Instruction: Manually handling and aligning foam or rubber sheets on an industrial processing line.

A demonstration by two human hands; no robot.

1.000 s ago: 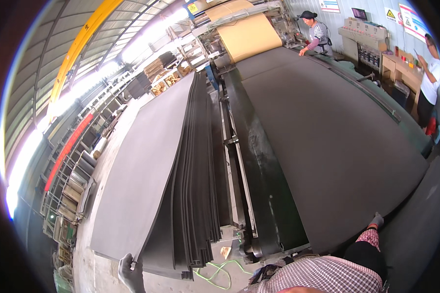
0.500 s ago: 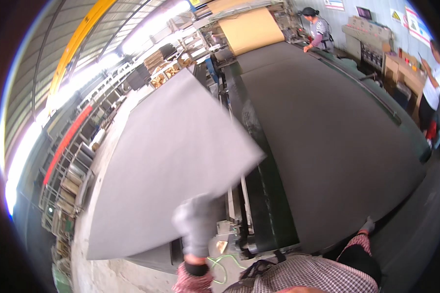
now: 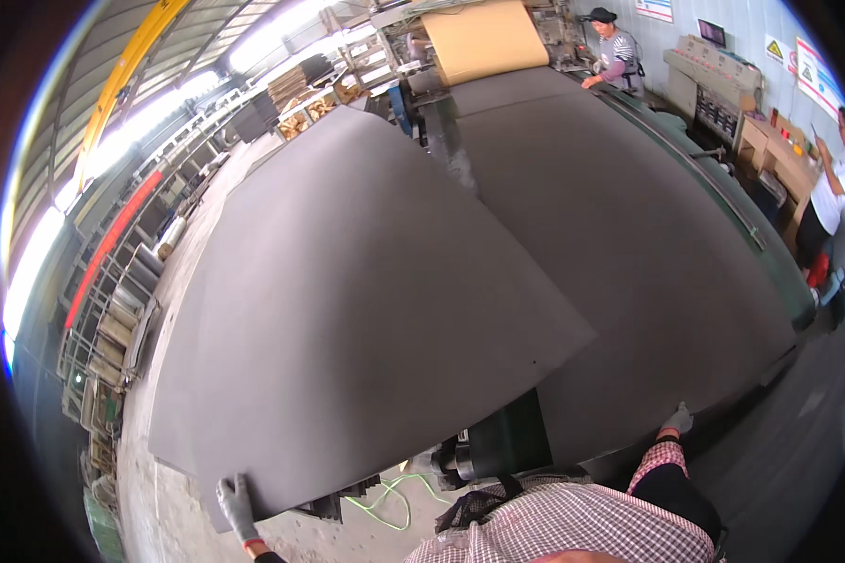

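My left hand (image 3: 237, 507), in a grey glove, is at the near left corner of a large dark grey sheet (image 3: 366, 310). Its fingers lie stretched out and apart over that corner. The sheet slants across the left half, bulging in the middle, and its right corner overlaps a second dark grey sheet (image 3: 620, 235) on the long machine bed. On the right, my gloved right hand (image 3: 681, 419) has its fingers closed over the second sheet's near edge; its thumb is hidden.
A dark belt end with a roller (image 3: 502, 446) shows between the sheets. Green cord (image 3: 394, 497) lies on the floor below. A tan sheet (image 3: 483, 42) hangs at the machine's far end, with a co-worker (image 3: 615, 56) beside it. Another person (image 3: 831, 183) stands far right near a wooden desk (image 3: 779, 150).
The left sheet has come down flatter, its right corner now over the second sheet. My left hand has moved left and nearer to the sheet's corner. My right hand has shifted slightly left.
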